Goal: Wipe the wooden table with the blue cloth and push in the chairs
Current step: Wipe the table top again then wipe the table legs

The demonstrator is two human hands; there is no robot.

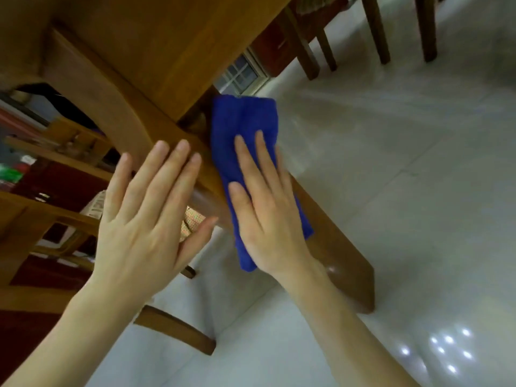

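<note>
I count one folded blue terry cloth [243, 121] against the one brown wooden bench [156, 46], and two hands there: my left hand [145, 227] and my right hand [268, 219]. Beyond the bench stand four dark wooden legs [377, 32]. Near the bench's foot, seven light glints [449, 339] dot the white tiled floor [391, 191].

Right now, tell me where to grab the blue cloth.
Probably pinch the blue cloth at its folded upper end, coming from the floor side: that end lies bare above the right hand, which presses the rest flat along the slanted table leg.

I see open pale tiled floor [405, 191] right of the brown wooden table leg [340, 261]; wooden chair frames [42, 215] crowd its left.
</note>
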